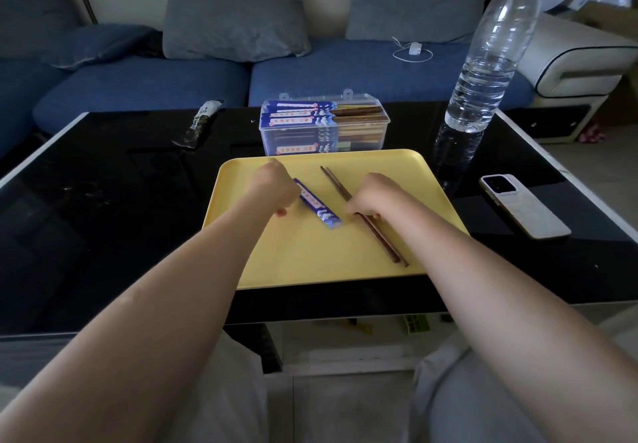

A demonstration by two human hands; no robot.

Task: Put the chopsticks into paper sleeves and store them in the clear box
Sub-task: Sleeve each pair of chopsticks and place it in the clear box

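A yellow tray [310, 263] lies on the black table. On it a blue paper sleeve [319, 208] lies diagonally, and my left hand [272, 187] covers its far end with curled fingers that seem to grip it. A pair of dark brown chopsticks [376, 232] lies to the right on the tray, and my right hand [371, 197] pinches it near the middle. Behind the tray stands the clear box [324, 126], open, holding several sleeved chopsticks.
A tall water bottle [490, 62] stands at the right rear of the table. A phone [524, 206] lies right of the tray. A dark wrapper [200, 125] lies at the left rear. A blue sofa [145, 80] is behind the table.
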